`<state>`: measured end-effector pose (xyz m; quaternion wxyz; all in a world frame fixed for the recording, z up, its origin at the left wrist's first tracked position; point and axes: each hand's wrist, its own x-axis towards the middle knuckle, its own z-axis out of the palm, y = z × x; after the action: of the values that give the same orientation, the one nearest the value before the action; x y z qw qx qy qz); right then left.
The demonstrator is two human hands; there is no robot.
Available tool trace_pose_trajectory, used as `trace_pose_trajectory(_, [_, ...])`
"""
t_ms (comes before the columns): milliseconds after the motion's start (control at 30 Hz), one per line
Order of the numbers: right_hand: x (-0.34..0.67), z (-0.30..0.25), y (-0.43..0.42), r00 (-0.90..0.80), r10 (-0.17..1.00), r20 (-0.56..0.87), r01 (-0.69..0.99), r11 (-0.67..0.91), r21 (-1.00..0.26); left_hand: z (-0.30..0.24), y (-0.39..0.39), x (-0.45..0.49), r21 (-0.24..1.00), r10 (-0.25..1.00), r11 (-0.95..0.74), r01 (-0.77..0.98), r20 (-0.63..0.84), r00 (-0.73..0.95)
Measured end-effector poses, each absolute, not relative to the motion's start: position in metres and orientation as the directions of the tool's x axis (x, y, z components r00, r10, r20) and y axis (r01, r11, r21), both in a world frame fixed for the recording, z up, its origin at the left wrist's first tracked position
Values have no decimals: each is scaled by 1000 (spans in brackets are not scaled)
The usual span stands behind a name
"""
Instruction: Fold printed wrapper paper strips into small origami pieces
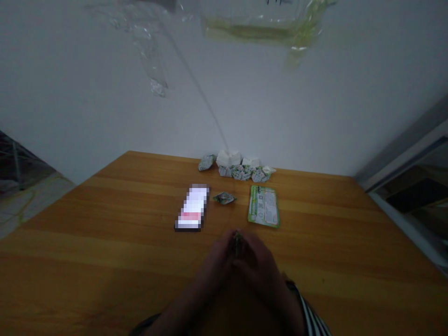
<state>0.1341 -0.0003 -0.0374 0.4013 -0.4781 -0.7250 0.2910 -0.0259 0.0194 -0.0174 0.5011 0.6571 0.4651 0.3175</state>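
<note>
My left hand (221,252) and my right hand (261,261) meet low in the middle of the view, above the near part of the table. Their fingers close together around a small folded packet (238,243). Only its narrow greenish edge shows; the fingers and dim light hide the rest. Just beyond the hands lies a small folded green-and-white packet (224,198). To its right, a flat green-edged printed pouch (263,206) rests on the table, apart from my right hand.
A phone (192,208) with a lit, blurred screen lies left of centre on the wooden table (105,224). Along the wall (245,102) sit several crumpled printed paper bundles (242,172), white crumpled tissue (228,158) and another bundle (206,162) to the left.
</note>
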Motion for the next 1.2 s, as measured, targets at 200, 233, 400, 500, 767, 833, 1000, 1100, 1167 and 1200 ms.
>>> trace_pose_trajectory(200, [118, -38, -4, 48, 903, 427, 450, 362, -816, -26, 24, -27, 977, 966, -180, 116, 153, 208])
trace_pose_trajectory(233, [119, -37, -2, 96, 894, 438, 409, 366, -836, -26, 24, -26, 986, 967, -159, 43, 147, 207])
trace_pose_trajectory(400, [126, -31, 4, 209, 933, 292, 169, 260, -951, -31, 22, -21, 987, 970, 28, -155, 11, 244])
trace_pose_trajectory(500, [129, -30, 6, 93, 976, 198, 110, 188, -976, -35, 20, -22, 994, 970, 26, -109, 1, 243])
trace_pose_trajectory(767, [120, -33, 6, -84, 995, 51, -189, 35, -981, -36, 18, -20, 982, 945, -187, 27, 173, 279])
trace_pose_trajectory(833, [115, -33, 5, -126, 992, 20, -326, -22, -945, -36, 19, -21, 965, 933, -250, 84, 217, 289])
trace_pose_trajectory(1000, [111, -43, 6, -35, 992, -123, -432, -126, -893, -35, 22, -22, 879, 898, -356, 319, 226, 377])
trace_pose_trajectory(1100, [115, -48, 9, -52, 985, -166, -491, -170, -855, -34, 20, -23, 866, 871, -372, 336, 200, 448])
trace_pose_trajectory(1167, [120, -48, 10, -35, 983, -181, -515, -172, -840, -34, 17, -25, 907, 864, -343, 244, 202, 462])
trace_pose_trajectory(1200, [123, -47, 11, -13, 982, -188, -524, -167, -835, -32, 15, -27, 936, 859, -307, 172, 195, 472])
